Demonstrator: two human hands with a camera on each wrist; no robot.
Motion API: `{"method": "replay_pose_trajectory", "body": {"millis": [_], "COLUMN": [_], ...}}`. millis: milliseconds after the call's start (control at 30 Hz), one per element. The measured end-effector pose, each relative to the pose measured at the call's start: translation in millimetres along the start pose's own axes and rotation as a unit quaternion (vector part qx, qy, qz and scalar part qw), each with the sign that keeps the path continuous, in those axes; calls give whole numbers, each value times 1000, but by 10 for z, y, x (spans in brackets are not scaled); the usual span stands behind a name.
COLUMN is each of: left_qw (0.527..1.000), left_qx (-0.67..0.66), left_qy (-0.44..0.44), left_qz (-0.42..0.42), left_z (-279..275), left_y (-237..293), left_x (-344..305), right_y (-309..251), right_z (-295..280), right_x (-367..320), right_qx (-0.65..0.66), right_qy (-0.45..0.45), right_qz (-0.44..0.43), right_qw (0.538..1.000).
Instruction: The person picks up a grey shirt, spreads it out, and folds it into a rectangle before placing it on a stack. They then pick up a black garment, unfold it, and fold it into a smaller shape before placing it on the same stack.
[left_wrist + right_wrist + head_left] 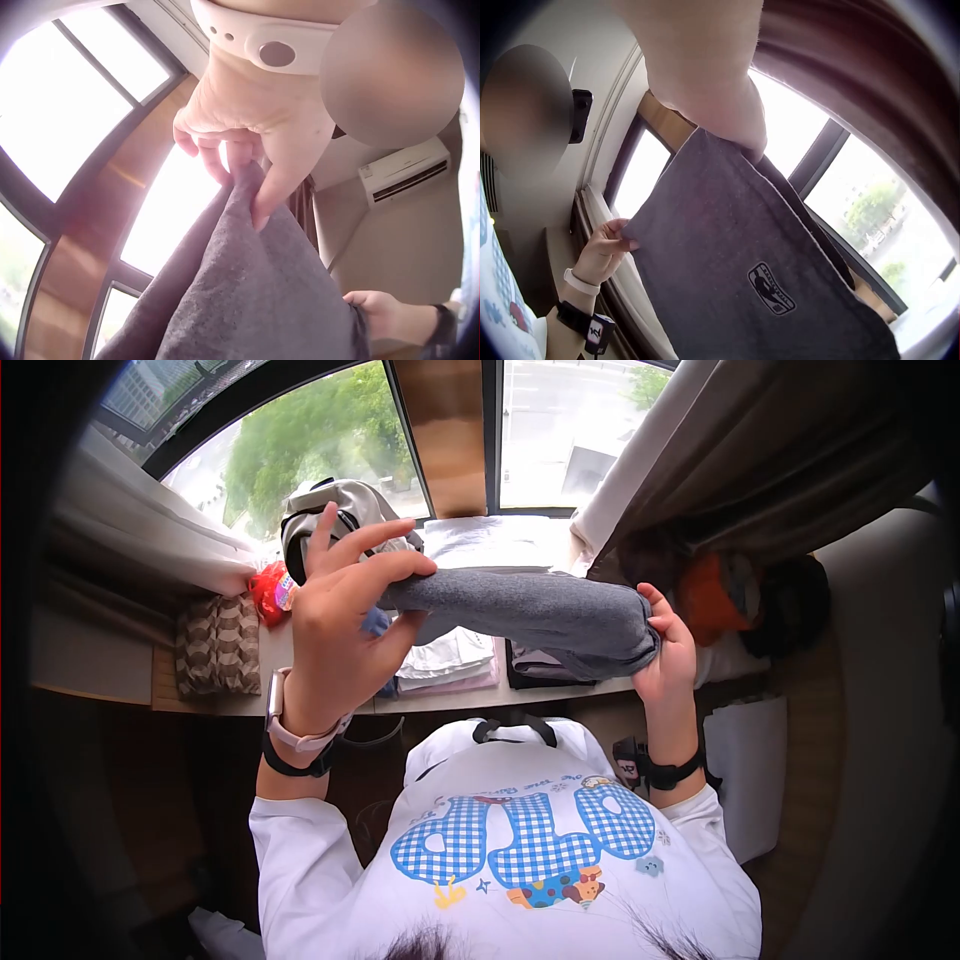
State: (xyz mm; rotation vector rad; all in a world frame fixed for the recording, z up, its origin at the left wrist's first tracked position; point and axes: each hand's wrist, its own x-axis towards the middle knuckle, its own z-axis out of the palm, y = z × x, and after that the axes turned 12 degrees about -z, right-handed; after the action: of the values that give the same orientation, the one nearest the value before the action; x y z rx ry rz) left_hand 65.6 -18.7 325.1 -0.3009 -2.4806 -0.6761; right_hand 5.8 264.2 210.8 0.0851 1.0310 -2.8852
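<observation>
Grey cloth (530,610) — pinch-grip, both hands (345,605) (674,652)

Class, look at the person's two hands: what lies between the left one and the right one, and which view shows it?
A grey cloth, pinched at one end by the left hand and held at the other by the right hand; the head view shows it.

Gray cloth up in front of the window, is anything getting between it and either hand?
Nothing visible: the left hand pinches one end of the gray cloth directly, and the right hand holds the other end.
</observation>
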Motion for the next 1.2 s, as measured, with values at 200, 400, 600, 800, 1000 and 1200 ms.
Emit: {"method": "replay_pose_trajectory", "body": {"millis": [200, 400, 600, 800, 1000, 1200], "left_qw": [991, 968, 942, 910, 884, 811], "left_qx": [-100, -197, -283, -360, -414, -560], "left_qy": [-81, -96, -50, -12, 49, 108], "left_qz": [-32, -118, -173, -204, -214, -127], "left_z": [-83, -201, -239, -236, -175, -1], "left_y": [-62, -164, -245, -338, -440, -373], "left_x": [-16, -222, -381, -405, -498, -630], "right_y": [233, 307, 351, 436, 345, 57], "right_z": [-22, -21, -87, 63, 286, 441], "right_x": [47, 28, -27, -128, -105, -174], "right_qx": [41, -23, -20, -167, -394, -242], "right_qy": [2, -108, -208, -207, -193, -304], "right_qz": [249, 113, 63, -65, -370, -392], "right_qw": [968, 987, 976, 962, 819, 834]}}
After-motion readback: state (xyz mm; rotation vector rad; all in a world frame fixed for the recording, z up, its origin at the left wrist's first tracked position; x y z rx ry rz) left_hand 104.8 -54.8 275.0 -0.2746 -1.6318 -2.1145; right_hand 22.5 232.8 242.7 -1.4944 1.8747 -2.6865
